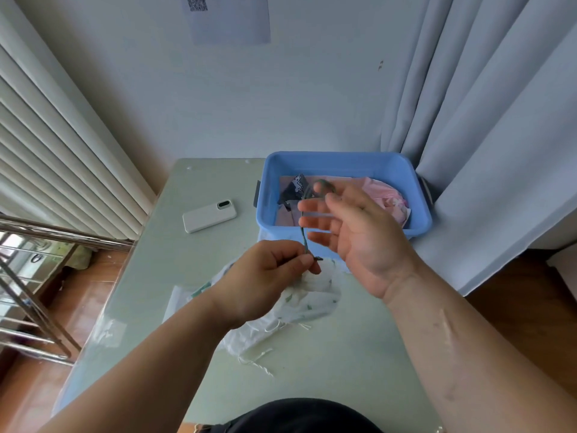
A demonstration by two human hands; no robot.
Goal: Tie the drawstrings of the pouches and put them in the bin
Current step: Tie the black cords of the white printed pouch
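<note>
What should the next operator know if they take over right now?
Left hand: pinches the green drawstring just above the neck of the white leaf-print pouch.
Right hand: raised, fingers spread, the drawstring's loop hooked over them.
Blue bin: holds a pink pouch and a dark patterned pouch.
Done: those two are binned.
Left: finish this knot, bin the pouch, then do the other white pouches lying under it with loose strings.

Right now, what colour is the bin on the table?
Blue; the bin shows best in the head view.
</note>
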